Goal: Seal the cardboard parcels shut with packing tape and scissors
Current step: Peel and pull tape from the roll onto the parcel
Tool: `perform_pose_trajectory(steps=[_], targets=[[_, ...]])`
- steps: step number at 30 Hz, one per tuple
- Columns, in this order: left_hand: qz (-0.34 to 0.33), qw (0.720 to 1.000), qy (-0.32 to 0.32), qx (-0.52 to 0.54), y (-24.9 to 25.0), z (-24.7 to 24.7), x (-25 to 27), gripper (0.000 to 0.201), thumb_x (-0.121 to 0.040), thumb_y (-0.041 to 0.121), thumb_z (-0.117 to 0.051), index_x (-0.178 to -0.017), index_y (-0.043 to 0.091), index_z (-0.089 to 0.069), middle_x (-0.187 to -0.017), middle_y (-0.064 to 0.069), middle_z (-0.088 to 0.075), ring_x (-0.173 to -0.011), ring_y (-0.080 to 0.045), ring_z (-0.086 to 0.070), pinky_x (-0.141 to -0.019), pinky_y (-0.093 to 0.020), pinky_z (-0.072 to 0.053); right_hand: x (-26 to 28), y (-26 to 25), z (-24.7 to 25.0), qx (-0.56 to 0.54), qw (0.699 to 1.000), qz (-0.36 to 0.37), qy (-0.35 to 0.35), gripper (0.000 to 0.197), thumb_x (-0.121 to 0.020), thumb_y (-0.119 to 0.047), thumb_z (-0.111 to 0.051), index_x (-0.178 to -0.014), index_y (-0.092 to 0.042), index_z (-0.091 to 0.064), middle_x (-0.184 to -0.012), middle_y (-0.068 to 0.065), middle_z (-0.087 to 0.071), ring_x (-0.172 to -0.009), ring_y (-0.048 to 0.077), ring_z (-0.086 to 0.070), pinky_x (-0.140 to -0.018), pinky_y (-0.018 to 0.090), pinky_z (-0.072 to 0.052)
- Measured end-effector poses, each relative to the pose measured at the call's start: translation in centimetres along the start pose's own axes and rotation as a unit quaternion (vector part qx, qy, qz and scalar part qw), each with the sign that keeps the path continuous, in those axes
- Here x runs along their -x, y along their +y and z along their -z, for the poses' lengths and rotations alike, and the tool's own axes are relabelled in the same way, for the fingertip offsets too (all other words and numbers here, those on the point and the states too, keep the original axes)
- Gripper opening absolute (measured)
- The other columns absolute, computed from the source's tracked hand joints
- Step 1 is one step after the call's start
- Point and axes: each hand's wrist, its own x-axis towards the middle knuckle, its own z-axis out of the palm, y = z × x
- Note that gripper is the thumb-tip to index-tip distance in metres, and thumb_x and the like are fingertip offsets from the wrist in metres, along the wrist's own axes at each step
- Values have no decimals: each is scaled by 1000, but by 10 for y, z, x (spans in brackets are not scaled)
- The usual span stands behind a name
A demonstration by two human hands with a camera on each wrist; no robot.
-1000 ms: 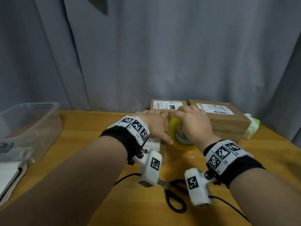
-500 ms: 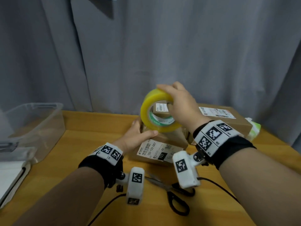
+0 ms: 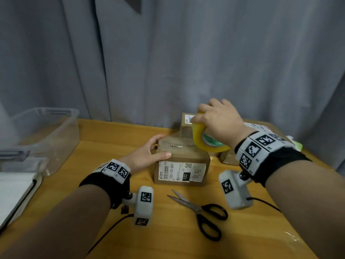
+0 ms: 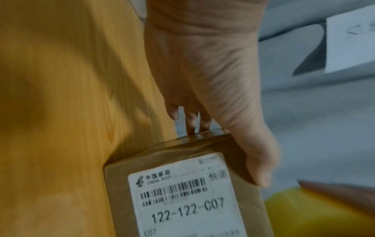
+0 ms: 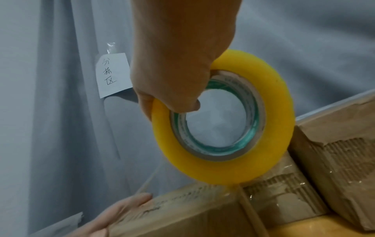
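Note:
A small cardboard parcel (image 3: 182,171) with a white label reading 122-122-C07 (image 4: 182,200) lies on the wooden table (image 3: 112,139). My left hand (image 3: 151,152) grips its left end, thumb on top (image 4: 233,144) and fingers round the far side. My right hand (image 3: 218,120) holds a yellow tape roll (image 3: 197,139) upright, just over the parcel's right top (image 5: 182,211); the thumb is hooked into the roll's core (image 5: 280,125). A thin clear strand (image 5: 150,179) runs from the roll toward my left fingers (image 5: 121,213). Black-handled scissors (image 3: 203,212) lie part open in front of the parcel.
Two more cardboard parcels stand behind, one at the back (image 3: 186,126) and a larger one at the right (image 3: 261,127). A clear plastic bin (image 3: 46,131) and a notebook (image 3: 15,193) occupy the left. A green-white pack (image 3: 295,145) lies far right. Grey curtain (image 3: 168,62) behind.
My right hand lifted the tape roll off the parcel, then lowered it toward the parcel's right top. My left hand left the roll and took the parcel's left end.

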Motion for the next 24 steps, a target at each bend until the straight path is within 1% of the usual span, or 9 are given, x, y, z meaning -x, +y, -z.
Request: perform_pose_trajectory(steps=[2,3,5,6,8,13,15,19,24], targets=[[6,992,-9,-125,8,3,3,83,-82,54,-61,-149,31,-18,-151,0,-28,-141,-20,-25,-114,-36,-26,-4,-4,1,-1,1000,-1,0,44,-94,-14,-45,-128,-40,-55,-122,-5,-52,-110,25,-44,-85,36,-34],[0,972,-2,-233,13,4,5,82,-86,57,-53,-151,26,-14,-158,-1,-13,-145,-21,-12,-118,-39,-14,-6,-5,2,-1,1000,1,0,44,-94,-13,-43,-127,-40,-56,-122,-5,-52,-110,25,-45,-85,36,-34],[-46,896,30,-440,26,0,8,75,-94,54,-39,-152,17,-10,-159,-3,6,-146,-19,7,-119,-37,3,-8,-8,2,-3,1000,9,-2,44,-95,-12,-42,-126,-40,-55,-124,-5,-52,-110,25,-44,-86,36,-34],[-67,866,28,-495,31,-3,9,73,-95,54,-34,-152,14,-11,-159,-6,7,-146,-19,10,-119,-36,6,-8,-10,2,0,1000,16,-2,44,-95,-11,-43,-126,-41,-55,-124,-5,-52,-110,25,-44,-86,36,-34],[-62,831,-2,-553,37,-14,10,76,-96,58,-25,-151,8,-11,-159,-12,0,-147,-22,5,-119,-35,5,-9,-12,3,11,1000,28,0,43,-95,-11,-44,-125,-40,-56,-123,-5,-53,-110,25,-45,-86,36,-35],[-41,825,-31,-562,45,-38,-4,93,-88,70,-24,-151,5,-6,-159,-15,-4,-147,-26,-3,-120,-38,-4,-13,-18,3,16,999,47,13,40,-90,-8,-48,-121,-31,-58,-116,-4,-56,-108,24,-49,-84,35,-36],[-41,824,-36,-564,45,-37,-8,96,-85,73,-25,-151,6,-5,-159,-14,-3,-147,-27,-4,-120,-39,-6,-11,-12,3,-4,999,37,12,43,-89,-9,-49,-129,-26,-52,-121,0,-54,-112,25,-49,-88,35,-36],[-38,831,-58,-552,45,-32,-6,96,-86,71,-28,-151,8,2,-159,-12,4,-147,-23,1,-120,-36,-3,5,12,9,-29,999,-14,-26,53,-96,-24,-48,-144,-39,-33,-134,3,-43,-117,28,-46,-92,38,-36],[-33,832,-57,-551,43,-27,-5,96,-86,73,-29,-152,10,3,-159,-8,5,-147,-20,-1,-119,-32,-3,29,32,-2,17,998,-3,-63,47,-96,-21,-46,-136,-47,-44,-132,-2,-47,-116,25,-44,-91,38,-37]])
